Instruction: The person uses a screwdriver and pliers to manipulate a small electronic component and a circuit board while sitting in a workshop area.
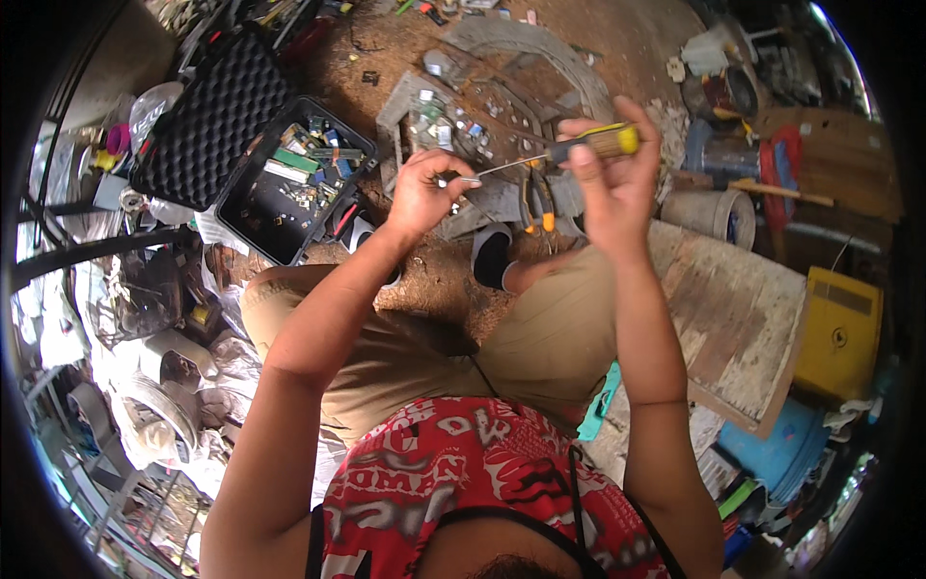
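My right hand is closed around a screwdriver with a yellow and dark handle. Its thin shaft points left, toward my left hand. The fingers of that hand are pinched together on a small metallic piece, too small to name. The screwdriver's tip meets or nearly meets this piece; I cannot tell which. Just below the shaft, pliers with orange and black handles lie on a worn grey frame. Small metal and electronic bits are scattered on the frame, beyond my hands.
An open black case with foam in its lid holds circuit boards and small parts on the left. To the right are a wooden board, a yellow metal panel, a grey bucket and a blue container. Plastic bags crowd the left.
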The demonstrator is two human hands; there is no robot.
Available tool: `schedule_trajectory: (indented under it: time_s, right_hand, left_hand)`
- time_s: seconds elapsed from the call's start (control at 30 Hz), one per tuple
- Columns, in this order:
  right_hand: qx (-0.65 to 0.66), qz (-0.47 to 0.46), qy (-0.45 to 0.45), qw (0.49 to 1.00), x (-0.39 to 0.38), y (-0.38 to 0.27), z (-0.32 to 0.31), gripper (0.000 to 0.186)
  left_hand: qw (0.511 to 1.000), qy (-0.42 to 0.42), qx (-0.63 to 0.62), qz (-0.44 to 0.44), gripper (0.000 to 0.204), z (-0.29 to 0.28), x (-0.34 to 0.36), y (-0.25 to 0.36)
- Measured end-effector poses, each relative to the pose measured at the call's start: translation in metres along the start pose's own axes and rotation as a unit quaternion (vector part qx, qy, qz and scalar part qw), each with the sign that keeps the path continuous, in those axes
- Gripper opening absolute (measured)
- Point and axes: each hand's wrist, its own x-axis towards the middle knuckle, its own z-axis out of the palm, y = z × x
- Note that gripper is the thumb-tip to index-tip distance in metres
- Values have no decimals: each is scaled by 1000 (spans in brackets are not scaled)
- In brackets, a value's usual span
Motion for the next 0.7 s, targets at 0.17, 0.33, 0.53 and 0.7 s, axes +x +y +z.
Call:
schedule_trajectory:
  time_s: [0.17,0.33,0.53,0.7]
  right_hand:
    - [-2,-37,5,999,-31,46,-4,54]
    - [2,-32,24,999,-33,65,0,53]
    - [-73,-59,21,995,-26,67,5,49]
    - [-104,-71,-1,992,-25,72,14,49]
  left_hand:
    - [984,-65,157,50,15,9,-1,-24]
    - [985,-56,156,55,13,15,-1,-34]
    - [981,-68,176,41,13,17,-7,-42]
    - [982,-84,166,15,15,17,-7,-47]
